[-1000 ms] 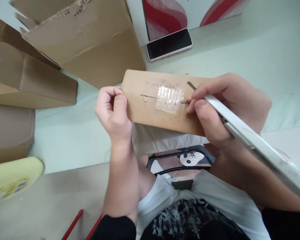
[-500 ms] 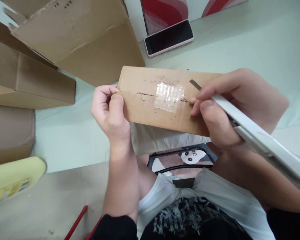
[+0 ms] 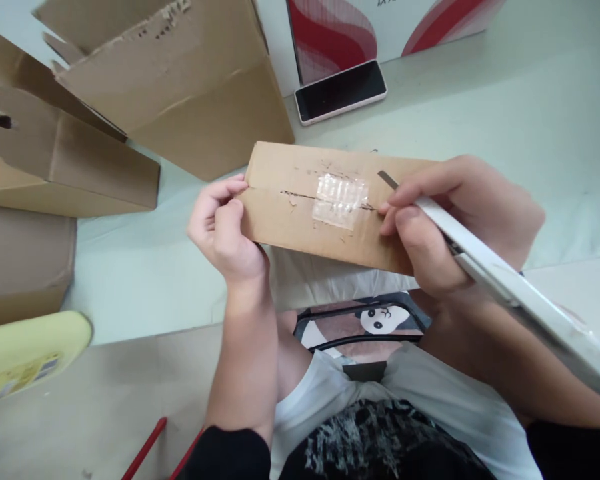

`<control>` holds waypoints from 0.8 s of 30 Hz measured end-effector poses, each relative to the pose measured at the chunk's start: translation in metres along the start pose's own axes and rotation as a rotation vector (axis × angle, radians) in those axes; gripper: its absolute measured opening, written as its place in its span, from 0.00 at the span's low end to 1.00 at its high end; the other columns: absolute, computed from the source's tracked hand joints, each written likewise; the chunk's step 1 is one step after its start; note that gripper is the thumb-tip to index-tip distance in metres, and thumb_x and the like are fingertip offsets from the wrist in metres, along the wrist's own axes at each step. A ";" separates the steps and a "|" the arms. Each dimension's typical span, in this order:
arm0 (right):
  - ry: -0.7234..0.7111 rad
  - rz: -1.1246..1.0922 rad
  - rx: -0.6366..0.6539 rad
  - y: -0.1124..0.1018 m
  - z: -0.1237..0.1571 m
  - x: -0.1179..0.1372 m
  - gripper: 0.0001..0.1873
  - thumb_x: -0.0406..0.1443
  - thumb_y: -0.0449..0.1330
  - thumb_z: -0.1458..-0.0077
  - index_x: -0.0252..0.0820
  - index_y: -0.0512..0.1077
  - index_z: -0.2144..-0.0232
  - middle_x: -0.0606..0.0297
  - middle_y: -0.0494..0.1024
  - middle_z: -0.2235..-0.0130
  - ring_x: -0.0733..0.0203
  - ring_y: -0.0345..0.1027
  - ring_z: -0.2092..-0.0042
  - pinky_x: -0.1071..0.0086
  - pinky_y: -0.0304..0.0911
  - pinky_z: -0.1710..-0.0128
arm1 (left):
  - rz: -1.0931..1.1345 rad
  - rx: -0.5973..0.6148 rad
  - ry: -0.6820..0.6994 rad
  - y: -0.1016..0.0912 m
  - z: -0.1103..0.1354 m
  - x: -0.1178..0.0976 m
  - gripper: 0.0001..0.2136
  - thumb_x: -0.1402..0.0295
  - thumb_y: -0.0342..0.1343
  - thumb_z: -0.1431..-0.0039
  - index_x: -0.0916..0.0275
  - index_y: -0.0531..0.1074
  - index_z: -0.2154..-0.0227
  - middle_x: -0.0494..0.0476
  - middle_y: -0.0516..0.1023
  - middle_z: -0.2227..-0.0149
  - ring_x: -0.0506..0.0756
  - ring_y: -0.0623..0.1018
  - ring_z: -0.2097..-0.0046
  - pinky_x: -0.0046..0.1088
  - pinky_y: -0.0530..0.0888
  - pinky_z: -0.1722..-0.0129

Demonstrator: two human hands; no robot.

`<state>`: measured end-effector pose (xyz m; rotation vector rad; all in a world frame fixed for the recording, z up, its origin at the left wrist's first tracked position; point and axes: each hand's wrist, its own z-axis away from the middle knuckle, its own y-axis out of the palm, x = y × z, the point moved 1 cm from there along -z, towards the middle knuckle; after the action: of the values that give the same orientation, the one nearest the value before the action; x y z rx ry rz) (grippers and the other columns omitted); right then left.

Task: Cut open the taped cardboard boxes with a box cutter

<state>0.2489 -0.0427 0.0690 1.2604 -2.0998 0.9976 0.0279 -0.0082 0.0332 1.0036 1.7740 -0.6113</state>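
Note:
A small brown cardboard box (image 3: 290, 220) is held up in front of me, its seam partly torn and crossed by a patch of clear tape (image 3: 341, 201). My left hand (image 3: 225, 227) grips the box's left end between thumb and fingers. Closed around a white utility knife (image 3: 485, 267) is my right hand (image 3: 460, 220), beside the box's right end. The knife's blade (image 3: 388, 179) sticks out past my fingers, over the cardboard and right of the tape. The right end of the box is hidden behind this hand.
Larger cardboard boxes (image 3: 220, 93) stand at the left and back of the pale green tabletop (image 3: 140, 267). A phone (image 3: 341, 92) leans by a red-and-white carton (image 3: 445, 23). A yellow-green object (image 3: 35, 353) is at lower left. A panda-print bag (image 3: 380, 320) lies below the table edge.
The view has shifted slightly, so the background sits lower. My right hand and the knife have come a little to the left. Both hands keep their holds.

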 end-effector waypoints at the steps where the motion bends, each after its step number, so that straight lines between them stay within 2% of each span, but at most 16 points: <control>1: 0.003 0.005 0.002 0.000 0.000 0.000 0.06 0.33 0.60 0.46 0.51 0.75 0.69 0.73 0.76 0.75 0.60 0.70 0.75 0.53 0.73 0.56 | -0.005 0.001 -0.001 0.000 0.000 0.000 0.11 0.75 0.51 0.49 0.58 0.78 0.71 0.55 0.83 0.64 0.58 0.82 0.57 0.42 0.76 0.51; 8: 0.062 0.048 0.010 -0.002 0.003 0.001 0.06 0.33 0.60 0.45 0.50 0.76 0.69 0.70 0.79 0.72 0.57 0.73 0.70 0.56 0.69 0.60 | -0.051 0.024 0.030 -0.001 0.001 0.001 0.12 0.74 0.49 0.48 0.58 0.77 0.69 0.54 0.81 0.64 0.58 0.81 0.57 0.41 0.77 0.51; 14: 0.074 0.005 0.015 -0.003 0.003 -0.002 0.05 0.36 0.60 0.43 0.50 0.77 0.68 0.69 0.76 0.75 0.55 0.70 0.72 0.57 0.66 0.64 | -0.097 0.001 0.160 0.000 0.005 -0.007 0.10 0.76 0.50 0.48 0.58 0.73 0.80 0.54 0.78 0.70 0.57 0.81 0.60 0.40 0.76 0.52; 20: 0.089 -0.013 0.009 -0.002 0.004 -0.004 0.05 0.36 0.61 0.45 0.51 0.77 0.68 0.68 0.78 0.73 0.55 0.71 0.70 0.56 0.68 0.64 | -0.223 0.063 0.249 0.001 0.005 -0.008 0.05 0.73 0.54 0.44 0.58 0.73 0.73 0.53 0.75 0.68 0.57 0.79 0.58 0.41 0.75 0.49; 24: 0.076 -0.025 0.020 -0.002 0.004 -0.007 0.05 0.36 0.60 0.44 0.51 0.77 0.68 0.68 0.79 0.72 0.57 0.72 0.70 0.58 0.69 0.65 | -0.248 0.038 0.324 0.000 0.005 -0.009 0.06 0.74 0.54 0.46 0.58 0.72 0.74 0.52 0.74 0.70 0.56 0.78 0.61 0.38 0.75 0.54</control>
<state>0.2542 -0.0428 0.0620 1.2357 -2.0169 1.0423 0.0323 -0.0147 0.0391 0.9561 2.2025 -0.6648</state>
